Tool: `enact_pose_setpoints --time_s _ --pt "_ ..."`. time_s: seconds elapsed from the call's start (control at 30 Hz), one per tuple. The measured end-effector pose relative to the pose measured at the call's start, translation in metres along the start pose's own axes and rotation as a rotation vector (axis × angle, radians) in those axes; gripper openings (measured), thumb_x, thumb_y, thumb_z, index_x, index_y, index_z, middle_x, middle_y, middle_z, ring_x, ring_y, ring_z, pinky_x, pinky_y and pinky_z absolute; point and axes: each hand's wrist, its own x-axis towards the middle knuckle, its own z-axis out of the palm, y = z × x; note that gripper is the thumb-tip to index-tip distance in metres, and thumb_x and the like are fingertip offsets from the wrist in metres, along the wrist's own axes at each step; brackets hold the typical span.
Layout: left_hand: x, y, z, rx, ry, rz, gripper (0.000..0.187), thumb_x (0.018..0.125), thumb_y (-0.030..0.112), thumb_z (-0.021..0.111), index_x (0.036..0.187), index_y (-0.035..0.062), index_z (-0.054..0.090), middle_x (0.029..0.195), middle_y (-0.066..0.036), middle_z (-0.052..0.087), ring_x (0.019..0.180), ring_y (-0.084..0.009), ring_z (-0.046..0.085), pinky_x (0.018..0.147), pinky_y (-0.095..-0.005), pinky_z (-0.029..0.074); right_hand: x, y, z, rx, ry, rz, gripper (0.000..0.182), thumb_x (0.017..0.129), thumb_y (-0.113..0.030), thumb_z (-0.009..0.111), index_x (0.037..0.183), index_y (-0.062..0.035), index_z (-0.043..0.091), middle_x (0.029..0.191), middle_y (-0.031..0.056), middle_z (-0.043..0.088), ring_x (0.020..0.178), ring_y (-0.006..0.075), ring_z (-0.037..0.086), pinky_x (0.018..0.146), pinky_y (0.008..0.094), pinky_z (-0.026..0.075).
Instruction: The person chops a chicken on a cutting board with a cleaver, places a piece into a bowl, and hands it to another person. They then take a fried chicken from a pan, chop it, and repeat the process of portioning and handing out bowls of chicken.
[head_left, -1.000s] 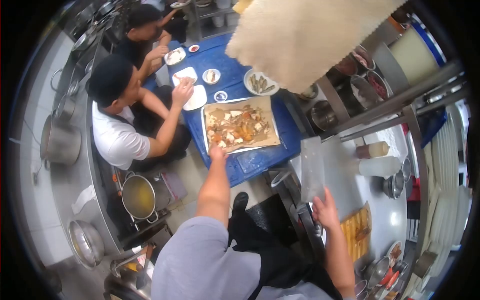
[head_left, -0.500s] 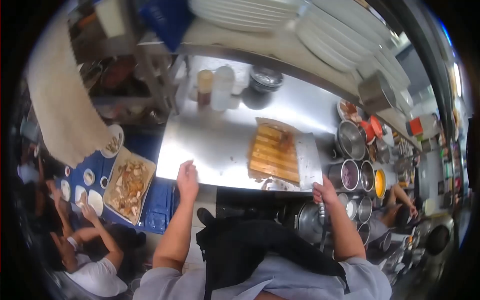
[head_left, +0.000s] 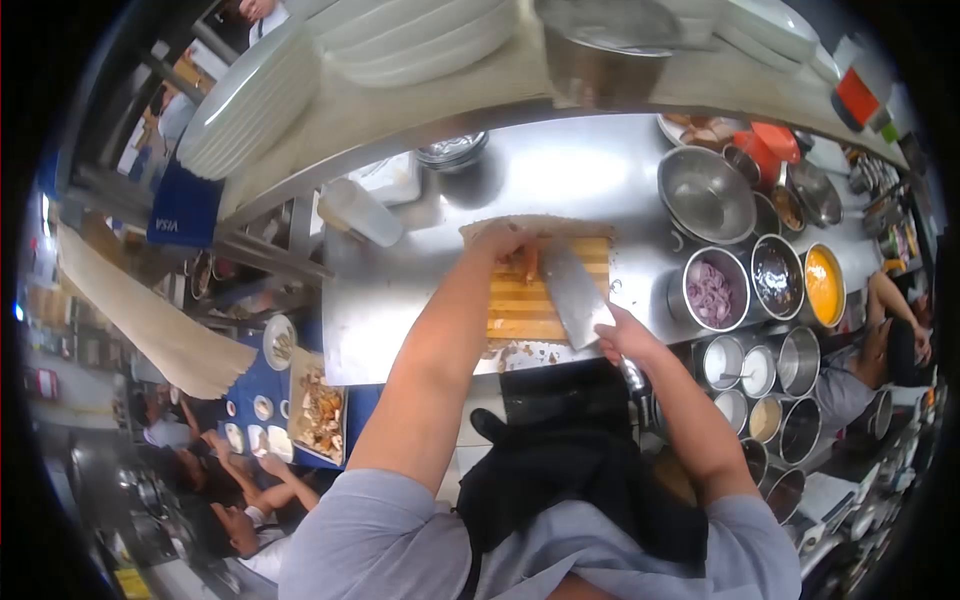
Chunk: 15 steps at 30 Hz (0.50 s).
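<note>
My right hand (head_left: 622,335) is wrapped around the handle of a cleaver (head_left: 573,290), whose broad blade lies over the striped wooden cutting board (head_left: 510,325). At the board's far side my left hand (head_left: 502,240) is closed on a small reddish-brown piece of food (head_left: 530,262), perhaps meat; its fingertips are partly hidden. The blade is just right of that piece. Brown crumbs (head_left: 515,355) lie along the board's near edge, on the steel table (head_left: 400,310).
To the right stand a steel bowl (head_left: 707,195) and pots of sliced purple onion (head_left: 710,295), dark sauce (head_left: 777,275) and orange liquid (head_left: 824,287). A shelf with stacked plates (head_left: 420,40) overhangs the table. A squeeze bottle (head_left: 362,212) is at left. Other people's arms (head_left: 285,485) reach near a food tray (head_left: 318,410).
My left hand has moved from the table's near edge onto the food at the board. My right hand has brought the cleaver left, over the board. The camera view has shifted.
</note>
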Motion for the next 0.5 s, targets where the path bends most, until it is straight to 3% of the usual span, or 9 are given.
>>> enact_pose_setpoints --time_s 0.07,0.13,0.17,0.2,0.23,0.27,0.33,0.4,0.5 --pt "0.006 -0.001 0.013 0.001 0.088 0.006 0.04 0.091 0.029 0.068 0.118 0.0004 0.066 0.096 -0.016 0.071 0.075 -0.0223 0.07 0.054 -0.034 0.056 0.016 -0.011 -0.009 -0.003 -0.041 -0.032 0.043 0.098 -0.006 0.05 0.14 -0.0088 0.041 0.064 -0.0007 0.043 0.047 0.0091 0.041 0.042 0.0279 0.038" --pt "0.019 -0.02 0.023 -0.008 0.176 0.019 0.037 0.089 0.029 0.07 0.112 -0.0008 0.068 0.09 -0.015 0.071 0.072 -0.0214 0.069 0.051 -0.0327 0.055 0.042 -0.016 -0.023 -0.395 -0.07 -0.127 0.035 0.096 -0.009 0.052 0.13 -0.0035 0.047 0.071 0.0107 0.058 0.054 0.0232 0.057 0.051 0.0385 0.049" --pt "0.029 -0.042 0.024 -0.294 0.138 0.074 0.036 0.089 0.026 0.072 0.11 -0.0023 0.066 0.091 -0.014 0.071 0.072 -0.0212 0.069 0.053 -0.0317 0.056 0.046 -0.018 -0.03 -0.381 -0.072 -0.128 0.035 0.096 -0.009 0.052 0.13 -0.0035 0.047 0.071 0.0107 0.058 0.054 0.0232 0.057 0.051 0.0385 0.049" --pt "0.031 -0.054 0.027 -0.586 0.098 0.129 0.036 0.088 0.024 0.074 0.108 -0.0037 0.064 0.091 -0.012 0.07 0.072 -0.021 0.068 0.056 -0.0307 0.056 0.05 -0.02 -0.038 -0.678 0.032 -0.367 0.032 0.094 -0.012 0.053 0.124 -0.002 0.048 0.079 0.0179 0.062 0.066 0.0325 0.062 0.061 0.0441 0.051" --pt "0.02 -0.058 0.036 -0.586 0.099 0.126 0.036 0.088 0.024 0.074 0.108 -0.0037 0.064 0.091 -0.012 0.07 0.072 -0.021 0.068 0.056 -0.0307 0.056 0.053 -0.024 -0.043 -0.979 0.138 -0.609 0.029 0.093 -0.014 0.054 0.119 -0.0004 0.05 0.087 0.0252 0.067 0.078 0.0418 0.067 0.071 0.0496 0.053" --pt "0.0 -0.067 0.05 -0.651 0.284 0.258 0.034 0.086 0.019 0.076 0.108 -0.0029 0.062 0.096 -0.012 0.068 0.079 -0.0221 0.069 0.064 -0.0313 0.057 0.028 -0.051 -0.04 -0.927 0.098 -0.501 0.029 0.093 -0.016 0.054 0.116 -0.0002 0.048 0.098 0.0309 0.066 0.094 0.0505 0.063 0.085 0.056 0.048" --pt "-0.044 -0.077 0.074 -0.723 0.481 0.389 0.034 0.084 0.013 0.077 0.109 -0.0021 0.06 0.101 -0.013 0.067 0.086 -0.0231 0.069 0.072 -0.0319 0.058 0.006 -0.065 -0.041 -0.982 0.121 -0.458 0.03 0.093 -0.016 0.054 0.118 -0.0007 0.047 0.097 0.0301 0.067 0.093 0.0501 0.063 0.083 0.0566 0.048" --pt "-0.087 -0.076 0.094 -0.136 0.568 0.336 0.039 0.08 0.006 0.078 0.112 0.001 0.056 0.112 -0.013 0.063 0.107 -0.0274 0.063 0.092 -0.0361 0.054 -0.011 -0.067 -0.033 -1.093 0.191 -0.295 0.035 0.095 -0.017 0.053 0.125 -0.0027 0.042 0.094 0.0304 0.067 0.091 0.0501 0.063 0.081 0.0588 0.047" --pt "-0.103 -0.086 0.113 -0.065 0.733 0.488 0.041 0.075 0.007 0.082 0.108 0.0041 0.057 0.114 -0.014 0.061 0.117 -0.031 0.056 0.099 -0.0394 0.049 -0.028 -0.036 -0.008 -1.067 0.307 -0.265 0.033 0.098 -0.017 0.051 0.126 -0.0038 0.041 0.087 0.032 0.066 0.086 0.0511 0.063 0.078 0.0603 0.047"
